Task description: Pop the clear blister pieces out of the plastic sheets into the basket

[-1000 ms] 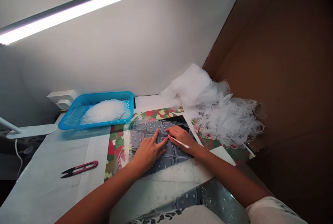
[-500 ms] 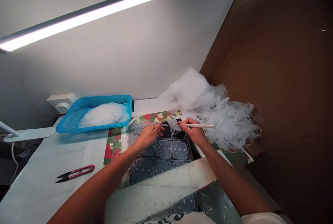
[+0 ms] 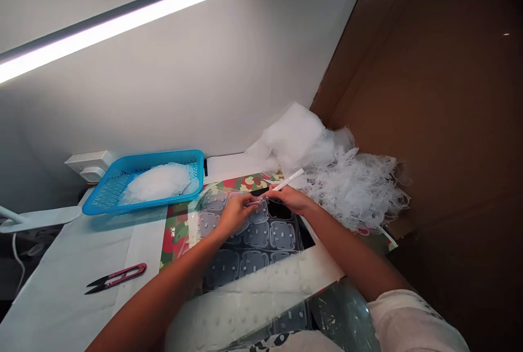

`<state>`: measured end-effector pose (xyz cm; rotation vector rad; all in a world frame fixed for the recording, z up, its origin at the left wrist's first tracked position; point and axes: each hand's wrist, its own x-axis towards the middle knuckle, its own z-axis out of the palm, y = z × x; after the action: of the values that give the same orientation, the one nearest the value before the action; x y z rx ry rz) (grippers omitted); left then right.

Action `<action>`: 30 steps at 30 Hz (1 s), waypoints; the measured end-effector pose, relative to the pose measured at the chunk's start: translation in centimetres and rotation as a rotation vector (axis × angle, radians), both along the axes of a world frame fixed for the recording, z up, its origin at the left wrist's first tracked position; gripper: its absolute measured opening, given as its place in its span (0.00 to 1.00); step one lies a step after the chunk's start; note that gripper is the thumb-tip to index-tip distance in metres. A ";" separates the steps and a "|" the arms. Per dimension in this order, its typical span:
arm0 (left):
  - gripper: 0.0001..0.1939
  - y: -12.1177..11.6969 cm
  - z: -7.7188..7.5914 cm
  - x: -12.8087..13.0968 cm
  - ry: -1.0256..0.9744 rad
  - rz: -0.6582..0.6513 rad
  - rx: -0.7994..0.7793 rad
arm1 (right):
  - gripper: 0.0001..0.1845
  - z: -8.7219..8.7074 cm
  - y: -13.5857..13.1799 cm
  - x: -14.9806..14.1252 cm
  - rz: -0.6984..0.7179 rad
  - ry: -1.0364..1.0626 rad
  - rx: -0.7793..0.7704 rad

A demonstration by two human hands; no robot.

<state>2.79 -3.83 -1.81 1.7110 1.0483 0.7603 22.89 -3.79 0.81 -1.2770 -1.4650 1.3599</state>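
My left hand [image 3: 237, 214] is closed, its fingertips at the edge of a thin translucent piece [image 3: 260, 213] over the dark sheet. My right hand [image 3: 293, 200] grips a slim white stick-shaped tool [image 3: 290, 178], its rear end slanting up to the right. The tool's front end lies close to my left fingertips, partly hidden by the fingers. Beneath both hands is a sheet of rounded translucent shapes [image 3: 256, 235] with small pale dots. A black rounded gap [image 3: 280, 210] shows just below my right hand.
A blue basket [image 3: 143, 208] at left holds a stack of thin white pieces [image 3: 161, 182]. Red-handled thread snips [image 3: 118, 277] lie on the white table cover. Piled translucent scraps [image 3: 359, 191] sit at right beside cardboard [image 3: 417, 85]. A lamp tube [image 3: 134, 17] hangs above.
My right hand has moved left, close to my left hand, and the tool has tilted up. The translucent piece now covers one dark gap. My left fingers have closed in.
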 end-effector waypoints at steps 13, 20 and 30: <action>0.17 -0.4 0.5 -0.3 -0.162 0.076 -0.047 | 0.11 -1.4 1.5 1.4 -0.202 -0.293 0.133; 0.19 4.7 8.7 -10.9 0.249 0.505 0.269 | 0.12 -0.7 -0.7 0.0 -0.112 -0.121 0.245; 0.09 -0.3 3.1 -10.6 0.574 0.281 0.672 | 0.10 -2.6 -1.3 -6.5 0.208 -0.222 0.467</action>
<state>-7.83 -4.14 1.33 2.4811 1.5644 0.8831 16.42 -5.11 -1.77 -1.0131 -1.9737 0.9361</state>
